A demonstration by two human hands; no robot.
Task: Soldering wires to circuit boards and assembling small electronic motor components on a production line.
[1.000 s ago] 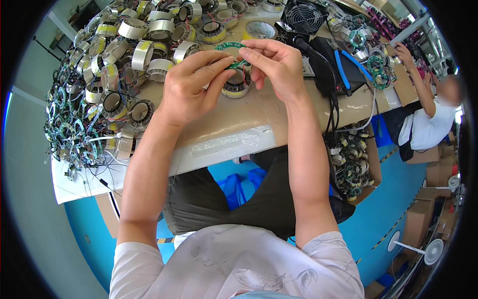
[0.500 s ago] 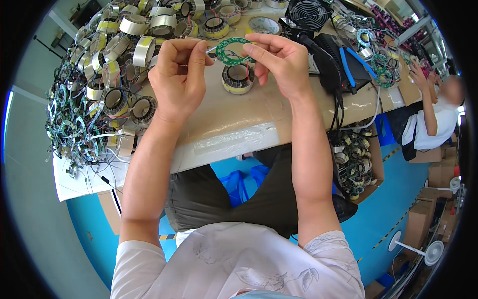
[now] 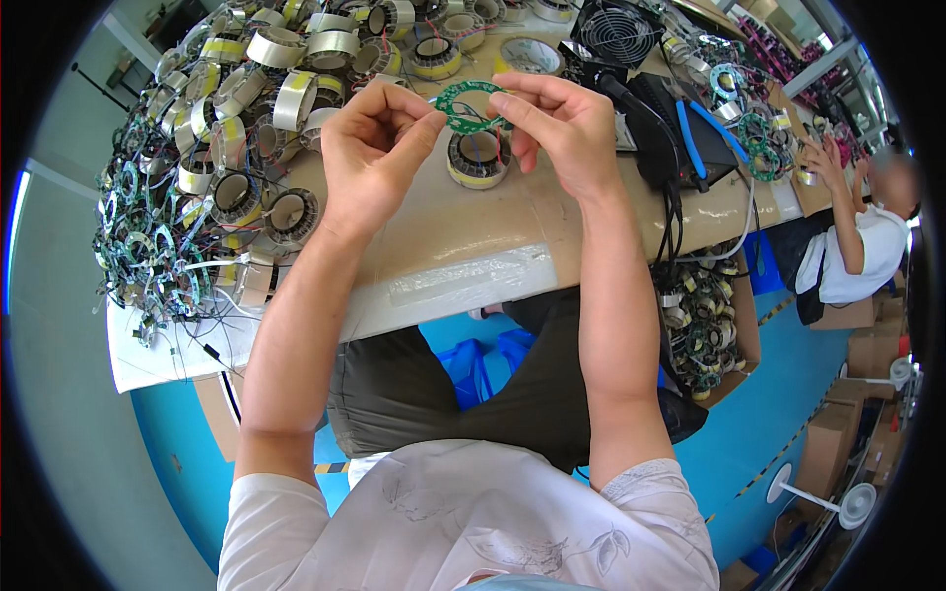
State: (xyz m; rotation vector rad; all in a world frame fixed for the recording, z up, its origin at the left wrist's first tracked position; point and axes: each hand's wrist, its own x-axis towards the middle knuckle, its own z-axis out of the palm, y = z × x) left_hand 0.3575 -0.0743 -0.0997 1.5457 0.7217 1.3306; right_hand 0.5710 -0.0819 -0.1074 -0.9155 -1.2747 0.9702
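A green ring-shaped circuit board [image 3: 466,126] is held up over the table, pinched at its right edge by the thumb and fingers of my right hand [image 3: 564,130]. My left hand [image 3: 377,153] has its thumb and forefinger closed in a pinch at the board's left edge. A small pale bit shows near those fingertips, but what they grip is hidden. Just below the board a motor stator [image 3: 479,179] with a silver and yellow band stands on the table. A red wire shows between the board and the stator.
Many similar stators [image 3: 276,47] are heaped at the left, beside tangled ring boards and wires [image 3: 158,246]. At the right are blue-handled pliers [image 3: 688,138], a black fan [image 3: 616,34] and cables. A tape roll [image 3: 530,56] lies behind. A co-worker [image 3: 855,236] sits at the far right.
My left hand has moved right, its fingertips now right at the board's edge. The board has tilted slightly and sits a little lower and further right. The view has shifted slightly.
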